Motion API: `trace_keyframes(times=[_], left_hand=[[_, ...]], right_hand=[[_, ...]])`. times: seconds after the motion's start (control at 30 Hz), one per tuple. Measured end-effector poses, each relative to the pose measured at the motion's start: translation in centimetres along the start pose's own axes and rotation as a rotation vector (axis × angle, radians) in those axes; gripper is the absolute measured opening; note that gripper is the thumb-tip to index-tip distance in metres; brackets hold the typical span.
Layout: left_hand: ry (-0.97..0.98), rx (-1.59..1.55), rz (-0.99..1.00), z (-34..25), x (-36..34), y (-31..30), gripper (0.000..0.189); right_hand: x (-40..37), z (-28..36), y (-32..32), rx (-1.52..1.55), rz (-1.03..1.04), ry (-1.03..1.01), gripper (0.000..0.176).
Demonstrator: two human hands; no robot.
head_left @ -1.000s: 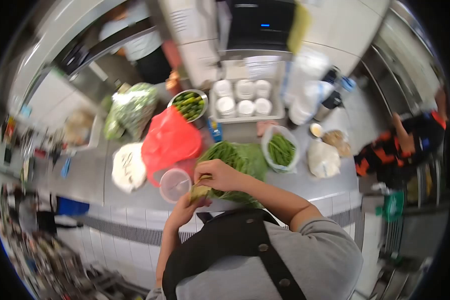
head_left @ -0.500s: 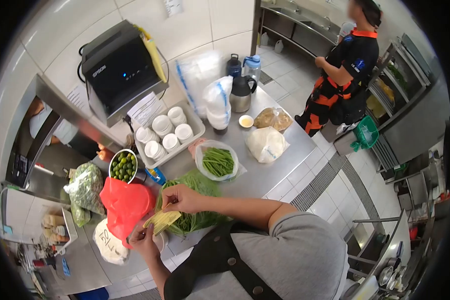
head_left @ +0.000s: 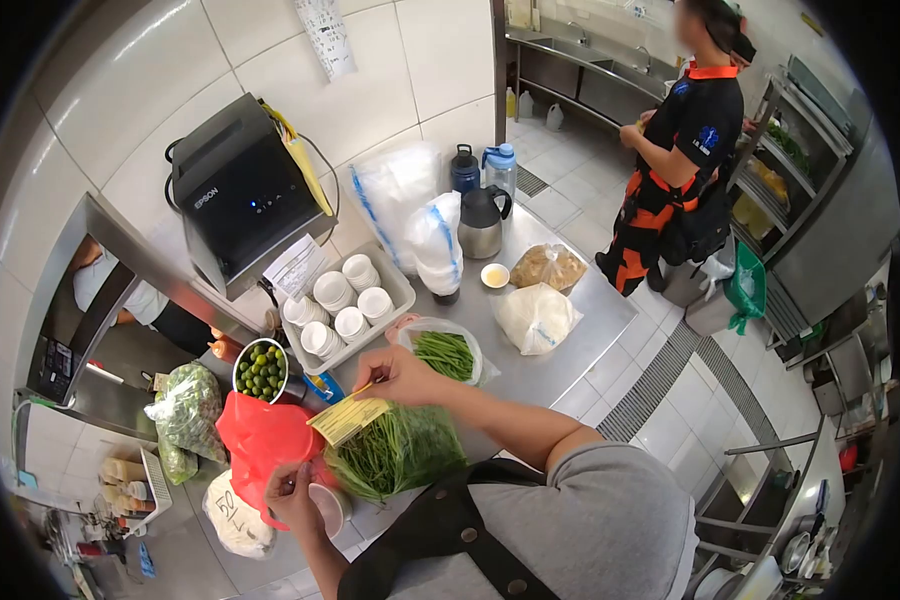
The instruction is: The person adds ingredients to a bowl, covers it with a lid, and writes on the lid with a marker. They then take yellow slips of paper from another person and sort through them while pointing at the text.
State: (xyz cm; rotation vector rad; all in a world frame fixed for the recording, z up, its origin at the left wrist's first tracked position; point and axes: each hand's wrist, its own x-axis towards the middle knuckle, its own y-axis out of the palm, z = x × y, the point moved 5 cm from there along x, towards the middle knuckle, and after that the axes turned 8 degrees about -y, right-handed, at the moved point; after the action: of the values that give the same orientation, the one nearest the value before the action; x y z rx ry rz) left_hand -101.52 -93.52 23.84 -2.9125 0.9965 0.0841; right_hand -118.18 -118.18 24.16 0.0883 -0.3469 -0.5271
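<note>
My right hand (head_left: 395,374) pinches a small stack of yellow paper slips (head_left: 348,420) above a bag of leafy greens (head_left: 395,450). Lower left, my left hand (head_left: 294,497) has its fingers pressed together beside a red plastic bag (head_left: 260,435); whatever it may hold is too small to make out. A white bowl (head_left: 328,507) sits just right of that hand. Behind my right hand is an open plastic bag of cut green beans (head_left: 444,355). A steel bowl of small green limes (head_left: 261,371) stands behind the red bag.
A tray (head_left: 402,290) holds stacked white cups. Bottles, a steel jug (head_left: 482,225) and tied bags (head_left: 537,318) stand on the steel table (head_left: 570,385). A black printer (head_left: 235,190) hangs on the wall. One person (head_left: 705,130) stands at the back right; another (head_left: 120,285) shows through the opening at left.
My hands have moved apart: the right rose with the yellow slips, while the left let go of them and dropped lower. The view has shifted slightly.
</note>
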Motion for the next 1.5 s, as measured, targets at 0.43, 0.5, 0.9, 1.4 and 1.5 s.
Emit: trace_keyframes(times=[0.43, 0.5, 0.9, 1.4, 1.5], left_hand=[[0.066, 0.101, 0.211, -0.8, -2.7, 2.7, 0.037], [0.036, 0.063, 0.127, 0.0, -2.9, 1.9, 0.026], [0.095, -0.002, -0.152, 0.3, -5.2, -2.3, 0.022], [0.014, -0.002, -0.075, 0.5, -5.9, 1.6, 0.013], [-0.015, 0.015, -0.038, 0.6, -5.6, 2.0, 0.012]], right_hand=[[-0.6, 3.1, 5.7, -0.284, 0.396, -0.288, 0.011], [-0.4, 3.1, 6.1, -0.226, 0.422, -0.291, 0.010], [1.3, 2.3, 2.7, -0.149, 0.281, -0.191, 0.013], [-1.1, 3.3, 7.1, -0.176, 0.560, -0.203, 0.009], [-1.9, 4.7, 6.7, -0.251, 0.556, -0.255, 0.009]])
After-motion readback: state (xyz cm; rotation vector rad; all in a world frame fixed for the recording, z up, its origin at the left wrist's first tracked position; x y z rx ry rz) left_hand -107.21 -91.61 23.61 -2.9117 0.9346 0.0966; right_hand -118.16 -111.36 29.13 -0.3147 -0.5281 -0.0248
